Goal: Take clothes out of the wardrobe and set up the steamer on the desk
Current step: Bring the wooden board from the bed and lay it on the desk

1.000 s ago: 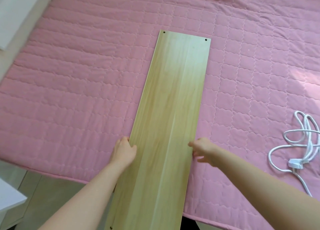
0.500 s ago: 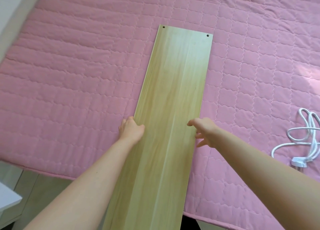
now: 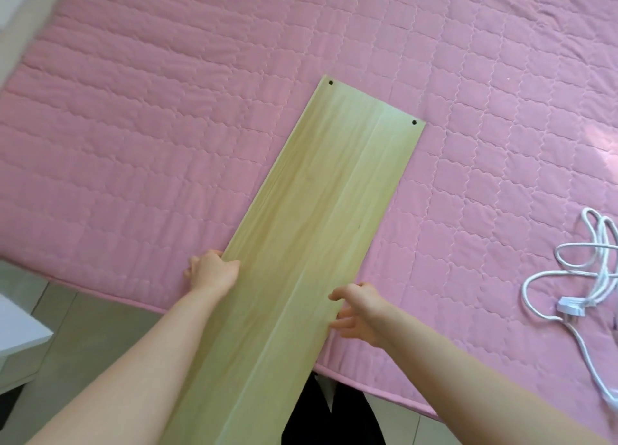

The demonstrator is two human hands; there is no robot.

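A long pale wooden board [image 3: 321, 217] lies lengthwise on a pink quilted bed [image 3: 167, 126], its near end hanging over the bed's edge toward me. Two small dark holes mark its far corners. My left hand [image 3: 214, 270] grips the board's left edge, fingers curled over it. On the opposite edge my right hand [image 3: 361, 310] holds the board with thumb on top and fingers spread below. No clothes, wardrobe or steamer body are in view.
A coiled white power cable with a plug [image 3: 575, 290] lies on the bed at the right. A white piece of furniture [image 3: 16, 331] stands at the lower left beside the grey floor [image 3: 87, 337]. Dark trousers [image 3: 321, 418] show below the board.
The board has swung so its far end points to the right and slid back toward me. Both hands now sit nearer the bed's edge, and the view has tilted.
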